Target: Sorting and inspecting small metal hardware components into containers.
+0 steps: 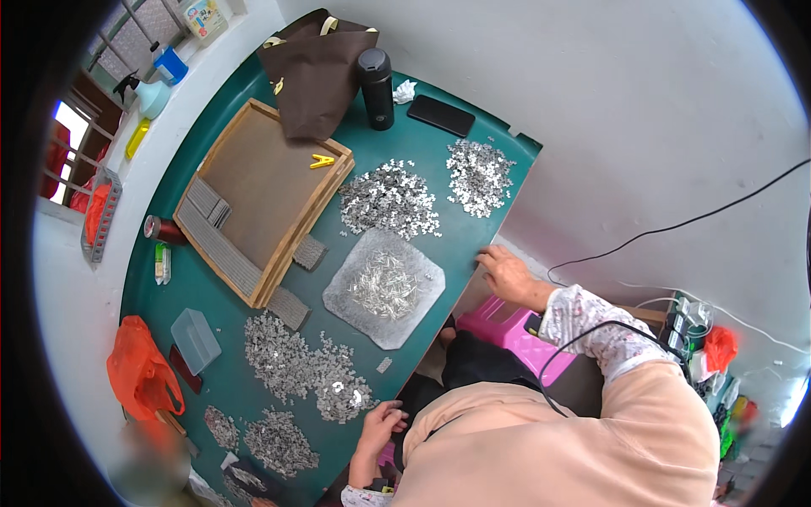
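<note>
My right hand [510, 275] rests on the right edge of the green table [460, 245], fingertips over the rim, holding nothing. Lower down, my left hand [382, 429] lies at the table's near edge with fingers loosely bent and apart; nothing shows in it. Close to it is a pile of small silvery metal pieces [342, 395]. Between the hands, a small grey strip of joined pieces [384, 365] lies on the table. A pale grey mat [380, 329] bears a heap of thin, shiny pins [384, 286].
A wooden tray [283, 291] holds rows of grey strips and a yellow clip [322, 160]. Behind stand a brown bag [308, 84], a black bottle [376, 89] and a phone [441, 115]. More metal piles [389, 198] lie around. An orange bag [139, 372] and clear box [196, 340] sit left.
</note>
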Demonstrator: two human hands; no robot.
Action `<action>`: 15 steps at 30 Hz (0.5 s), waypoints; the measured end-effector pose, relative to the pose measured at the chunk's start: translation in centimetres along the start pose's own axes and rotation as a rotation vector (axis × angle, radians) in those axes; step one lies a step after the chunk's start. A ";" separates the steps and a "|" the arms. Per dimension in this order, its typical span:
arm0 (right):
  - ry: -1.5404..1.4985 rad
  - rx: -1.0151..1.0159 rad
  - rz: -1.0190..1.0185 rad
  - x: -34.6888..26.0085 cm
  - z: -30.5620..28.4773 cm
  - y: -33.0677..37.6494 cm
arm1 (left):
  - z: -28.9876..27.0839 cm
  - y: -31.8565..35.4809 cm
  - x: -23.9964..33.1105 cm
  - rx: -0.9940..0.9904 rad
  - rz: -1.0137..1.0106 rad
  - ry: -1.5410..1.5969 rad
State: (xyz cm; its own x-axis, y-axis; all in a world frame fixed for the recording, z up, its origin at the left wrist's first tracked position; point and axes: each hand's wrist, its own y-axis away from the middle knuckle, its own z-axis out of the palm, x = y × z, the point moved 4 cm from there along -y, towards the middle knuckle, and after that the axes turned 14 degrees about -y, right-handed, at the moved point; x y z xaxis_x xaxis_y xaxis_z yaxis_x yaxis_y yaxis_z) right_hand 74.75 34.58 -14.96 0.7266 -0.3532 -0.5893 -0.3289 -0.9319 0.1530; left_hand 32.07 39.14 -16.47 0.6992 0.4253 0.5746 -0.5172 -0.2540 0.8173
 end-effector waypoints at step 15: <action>0.545 -0.354 -0.243 -1.4 1.7 -2.7 | 5.2 -6.3 -7.9 -0.156 -0.049 -0.140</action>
State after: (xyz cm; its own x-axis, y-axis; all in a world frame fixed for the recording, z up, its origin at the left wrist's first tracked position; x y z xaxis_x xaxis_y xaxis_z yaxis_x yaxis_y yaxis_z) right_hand 73.62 37.71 -15.94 0.9846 -0.0356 -0.1711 0.0309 -0.9281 0.3711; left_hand 32.35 32.84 -25.90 0.7816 0.3061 0.5435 -0.5434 -0.0938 0.8342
